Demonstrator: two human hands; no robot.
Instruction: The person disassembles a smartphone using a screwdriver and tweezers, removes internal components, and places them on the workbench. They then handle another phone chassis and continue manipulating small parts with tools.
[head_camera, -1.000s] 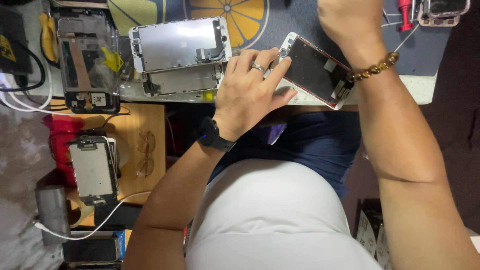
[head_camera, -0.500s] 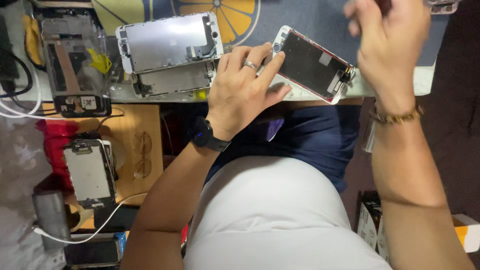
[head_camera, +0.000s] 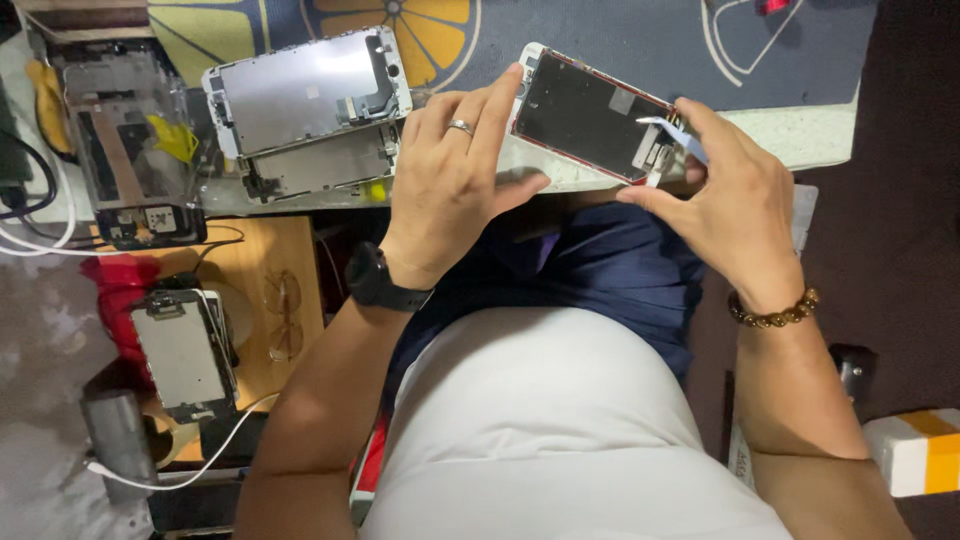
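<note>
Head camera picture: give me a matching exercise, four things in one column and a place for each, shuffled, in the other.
Things:
1. phone screen panel
2. black wristwatch
3. bead bracelet
4. eyeglasses

Places:
A. on the right wrist
B. lying on the wooden surface at the left
C. held between both hands
D. on the left wrist

Pairs: 1-C, 2-D, 3-A, 4-B

- Phone screen panel (head_camera: 590, 112): dark, matt back with a thin white plastic rim.
- Two screen panels (head_camera: 305, 110) on the bench: dull grey metal shields, brushed-looking.
- Work mat (head_camera: 640, 40): soft, matt blue.
- Low table (head_camera: 265, 270): smooth pale wood.
- Bracelet (head_camera: 772, 315): glossy brown beads.
- Watch (head_camera: 375, 280): matt black.
- Ring (head_camera: 460, 126): shiny metal.
</note>
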